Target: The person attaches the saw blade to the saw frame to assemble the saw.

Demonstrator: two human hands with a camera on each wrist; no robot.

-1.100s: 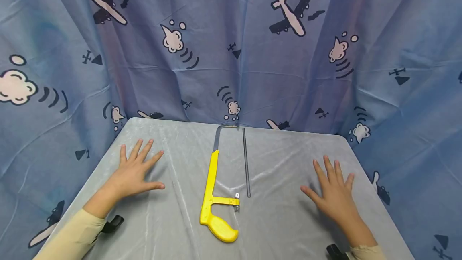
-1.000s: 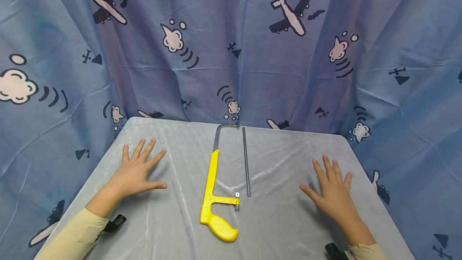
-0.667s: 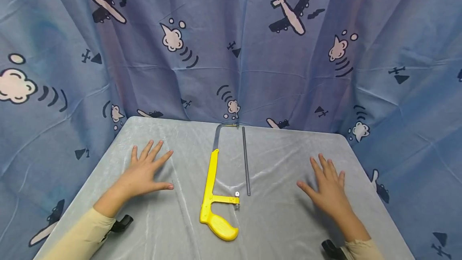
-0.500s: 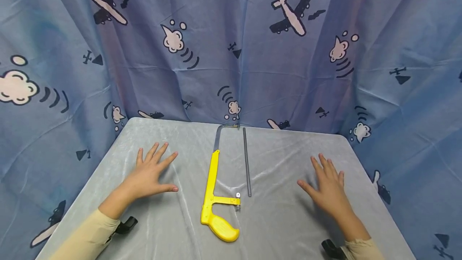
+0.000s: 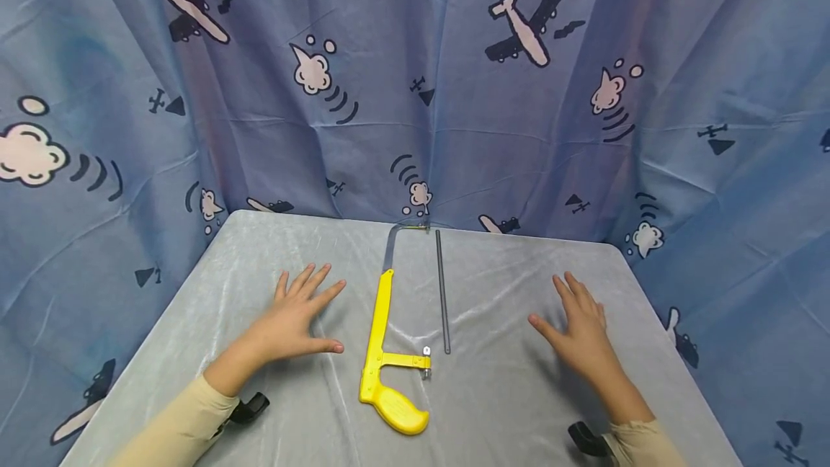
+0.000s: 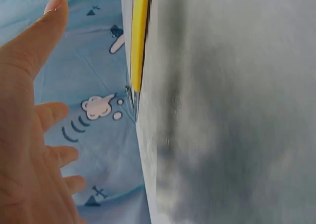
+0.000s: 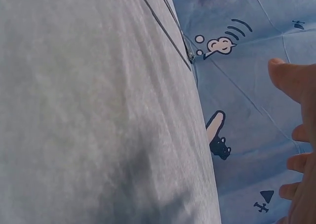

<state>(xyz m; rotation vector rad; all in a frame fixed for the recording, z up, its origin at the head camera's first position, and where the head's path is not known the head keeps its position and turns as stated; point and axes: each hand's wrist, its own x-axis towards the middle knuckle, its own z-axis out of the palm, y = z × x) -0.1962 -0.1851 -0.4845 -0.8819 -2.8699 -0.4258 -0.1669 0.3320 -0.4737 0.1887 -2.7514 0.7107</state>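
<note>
A yellow-handled hacksaw frame [image 5: 376, 341] lies in the middle of the table, its grip toward me and its grey bent end at the far edge. Just right of it lies a thin dark grey hacksaw blade [image 5: 443, 294], apart from the frame. My left hand [image 5: 288, 319] hovers left of the frame with fingers spread, holding nothing. Over the right part of the table hovers my right hand [image 5: 580, 334], fingers extended and thumb out, also holding nothing. The left wrist view shows the yellow frame [image 6: 140, 41] beyond my thumb; the right wrist view shows the blade [image 7: 163, 28].
A grey cloth covers the table [image 5: 499, 395]. Behind and at both sides hangs a blue curtain [image 5: 415, 92] printed with planes and clouds. Black wrist mounts [image 5: 249, 408] sit under both forearms.
My left hand has moved right, toward the hacksaw frame, and slightly nearer to me. My right hand has shifted a little left, its fingers drawn closer together. The frame and blade lie still.
</note>
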